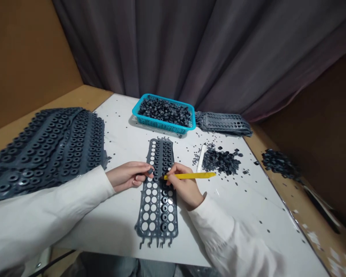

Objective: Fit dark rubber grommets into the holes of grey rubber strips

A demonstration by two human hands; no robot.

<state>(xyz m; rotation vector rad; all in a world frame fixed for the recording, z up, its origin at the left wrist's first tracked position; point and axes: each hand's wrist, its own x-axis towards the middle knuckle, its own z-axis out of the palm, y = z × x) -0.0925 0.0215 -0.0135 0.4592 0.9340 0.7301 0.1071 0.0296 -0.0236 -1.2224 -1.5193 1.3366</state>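
A dark grey moulded rubber sheet (156,234) lies lengthwise on the table before me. Some of its round places are open holes showing white, while others still hold dark ring-shaped parts. My left hand (132,175) is closed over the sheet's left side, pinching a small dark rubber piece (150,171) between thumb and fingertips. Gripped like a pen in my right hand (184,184) is a yellow stick-like tool (198,175). Its tip points left at the middle rows of the sheet; whether it touches a ring I cannot tell.
A turquoise basket (164,124) full of small dark parts stands at the back. Unpunched sheets (46,150) are piled left, and perforated sheets (225,123) lie back right. Dark scraps (223,161) heap beside a white strip (201,157); another dark heap (279,163) sits on the right ledge.
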